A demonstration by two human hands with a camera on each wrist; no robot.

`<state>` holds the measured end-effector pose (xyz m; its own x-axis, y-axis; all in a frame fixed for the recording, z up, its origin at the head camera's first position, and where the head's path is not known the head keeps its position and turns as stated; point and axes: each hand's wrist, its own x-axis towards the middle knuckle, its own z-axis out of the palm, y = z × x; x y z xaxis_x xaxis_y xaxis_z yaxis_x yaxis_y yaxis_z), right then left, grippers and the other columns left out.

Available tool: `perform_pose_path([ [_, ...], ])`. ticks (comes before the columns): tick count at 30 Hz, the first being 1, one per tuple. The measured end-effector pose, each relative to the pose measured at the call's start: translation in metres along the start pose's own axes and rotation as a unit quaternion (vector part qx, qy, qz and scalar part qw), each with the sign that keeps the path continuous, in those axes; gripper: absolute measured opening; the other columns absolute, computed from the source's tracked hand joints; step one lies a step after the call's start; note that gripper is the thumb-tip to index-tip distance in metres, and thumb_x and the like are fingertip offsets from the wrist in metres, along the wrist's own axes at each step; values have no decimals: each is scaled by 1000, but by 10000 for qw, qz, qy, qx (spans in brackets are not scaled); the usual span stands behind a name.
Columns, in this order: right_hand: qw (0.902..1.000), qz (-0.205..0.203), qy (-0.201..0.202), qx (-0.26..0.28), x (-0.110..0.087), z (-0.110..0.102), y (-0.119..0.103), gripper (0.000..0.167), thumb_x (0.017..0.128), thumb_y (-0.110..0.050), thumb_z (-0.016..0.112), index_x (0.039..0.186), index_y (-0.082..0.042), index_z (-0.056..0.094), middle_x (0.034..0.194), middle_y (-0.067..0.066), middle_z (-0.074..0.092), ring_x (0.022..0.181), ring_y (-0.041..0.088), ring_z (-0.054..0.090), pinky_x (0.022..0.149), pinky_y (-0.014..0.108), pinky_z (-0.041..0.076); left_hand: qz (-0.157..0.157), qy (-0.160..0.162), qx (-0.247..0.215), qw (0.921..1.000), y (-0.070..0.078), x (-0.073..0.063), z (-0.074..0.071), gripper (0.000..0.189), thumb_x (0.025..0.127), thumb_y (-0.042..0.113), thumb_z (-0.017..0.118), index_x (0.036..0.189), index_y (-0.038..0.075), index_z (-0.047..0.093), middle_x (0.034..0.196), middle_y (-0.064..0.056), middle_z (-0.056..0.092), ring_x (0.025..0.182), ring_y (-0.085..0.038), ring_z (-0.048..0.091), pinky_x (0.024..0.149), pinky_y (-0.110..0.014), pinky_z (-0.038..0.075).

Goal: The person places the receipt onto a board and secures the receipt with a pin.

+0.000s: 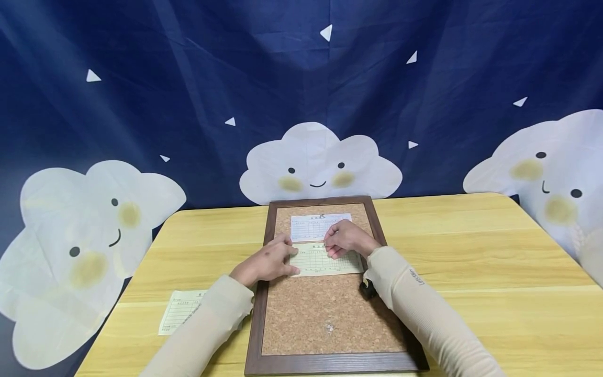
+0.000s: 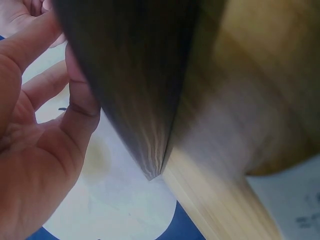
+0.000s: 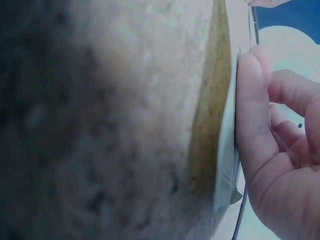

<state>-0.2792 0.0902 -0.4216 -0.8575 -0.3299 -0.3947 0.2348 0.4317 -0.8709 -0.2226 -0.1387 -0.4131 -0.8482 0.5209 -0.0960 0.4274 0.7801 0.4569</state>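
Note:
A framed cork board (image 1: pixel 330 314) lies on the wooden table, with a pale yellow printed form (image 1: pixel 308 264) across its upper half. My left hand (image 1: pixel 270 259) rests at the form's left edge, thumb and fingers spread on it. Near the middle of its top edge, my right hand (image 1: pixel 346 238) brings thumb and index finger together in a pinch; the fingers mostly hide what is between them. Just above is a white form (image 1: pixel 306 229) with a small dark pin-like thing (image 1: pixel 322 215) at its top. In the right wrist view the sheet's edge (image 3: pixel 227 145) stands slightly off the cork.
Another yellow form (image 1: pixel 179 309) lies on the table to the left, partly under my left forearm. A small black object (image 1: pixel 367 289) shows by my right sleeve at the board's right side. Behind the table (image 1: pixel 471 251) hangs a blue cloth (image 1: pixel 301 63) printed with clouds.

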Motion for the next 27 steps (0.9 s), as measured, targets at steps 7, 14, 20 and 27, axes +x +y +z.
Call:
perform_pose_path([
  [7,10000,45,66,-31,1,-1,1,8,95,4,60,96,7,67,69,10,66,55,13,64,59,29,58,-4,-12,-30,10000,0,0,0,47,87,16,80,126,-7,65,121,-11,47,102,-22,44,86,-36,43],
  [14,9999,67,102,-53,1,0,0,7,95,5,60,94,7,67,68,10,65,55,13,63,58,28,57,-38,-31,10,10000,1,1,-1,47,87,16,80,126,-7,66,120,-11,47,101,-22,44,86,-36,42],
  [20,9998,111,117,-97,2,0,0,7,95,4,60,92,6,67,68,10,65,55,13,64,59,28,58,20,-52,37,10000,1,2,-1,46,87,16,80,126,-6,66,121,-12,48,103,-23,43,88,-37,42],
  [27,9997,86,141,-166,2,0,-1,7,95,4,60,92,6,66,68,10,65,55,13,64,59,29,58,-58,-46,59,10000,1,1,-1,47,87,17,80,126,-5,66,122,-12,47,104,-23,43,88,-36,42],
])
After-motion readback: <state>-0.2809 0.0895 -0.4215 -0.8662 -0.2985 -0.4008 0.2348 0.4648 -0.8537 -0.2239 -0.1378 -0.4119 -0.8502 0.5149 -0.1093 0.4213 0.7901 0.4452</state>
